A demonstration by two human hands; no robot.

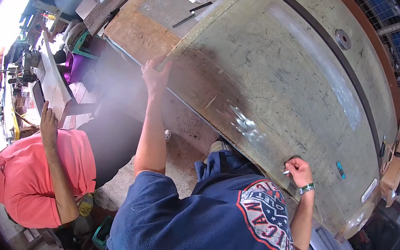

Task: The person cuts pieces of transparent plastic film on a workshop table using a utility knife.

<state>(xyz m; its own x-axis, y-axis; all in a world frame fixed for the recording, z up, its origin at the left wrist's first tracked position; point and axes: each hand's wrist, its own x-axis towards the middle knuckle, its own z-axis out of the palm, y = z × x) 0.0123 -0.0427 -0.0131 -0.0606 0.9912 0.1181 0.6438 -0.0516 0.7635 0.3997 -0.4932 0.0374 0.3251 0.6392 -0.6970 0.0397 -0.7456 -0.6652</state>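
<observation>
Panel (273,83) runs upper-left to lower-right; left hand (156,76) clamps its corner, right hand (300,170) pinches a white stick (286,171).

Bare concrete floor (188,131) just beside the grip; cluttered workbench (54,79) and glaring daylight (4,23) far left of it; wire fence (398,40) far right

I see a large grey-green metal sheet (278,77), dull and scratched, with one shiny scuffed patch, lying flat and filling most of the view. A long pale straightedge (186,43) lies across its far end, one tip gripped in my left hand (156,76). A small white marker (287,171) is pinched in my right hand (300,170), at the sheet's near edge
</observation>
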